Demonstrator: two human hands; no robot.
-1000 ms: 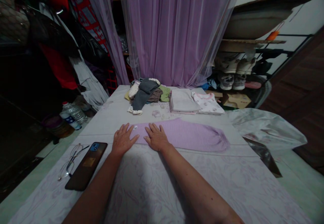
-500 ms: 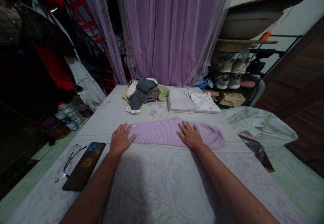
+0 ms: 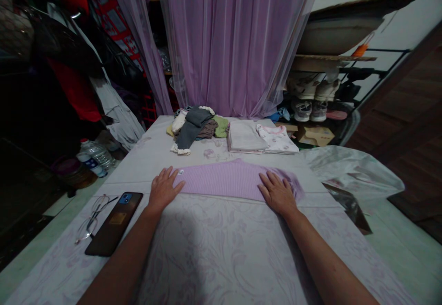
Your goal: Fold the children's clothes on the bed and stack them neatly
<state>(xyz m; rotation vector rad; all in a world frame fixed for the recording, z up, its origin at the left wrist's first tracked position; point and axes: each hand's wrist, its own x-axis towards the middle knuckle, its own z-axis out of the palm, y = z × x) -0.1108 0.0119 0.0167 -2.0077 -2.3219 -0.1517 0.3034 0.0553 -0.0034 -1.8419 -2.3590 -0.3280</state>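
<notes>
A lilac striped garment (image 3: 221,180), probably folded trousers, lies flat and long across the table in front of me. My left hand (image 3: 163,189) rests on its left end beside a small white label, fingers spread. On the right part of the cloth lies my right hand (image 3: 278,192), palm down with fingers stretched out. The fabric beyond that hand is bunched and wrinkled. Behind the garment stand a folded grey-white striped stack (image 3: 246,136) and a folded white top with pink neckline (image 3: 277,138).
A heap of crumpled clothes (image 3: 195,128) sits at the table's far left. A phone (image 3: 115,224) and eyeglasses (image 3: 90,222) lie near the left edge. Plastic bottles (image 3: 98,153) stand beyond that edge. A clear plastic bag (image 3: 359,171) and a shoe rack (image 3: 331,68) are at the right.
My right hand has slid to the right along the lilac garment, toward its bunched end. My left hand stays at the left end.
</notes>
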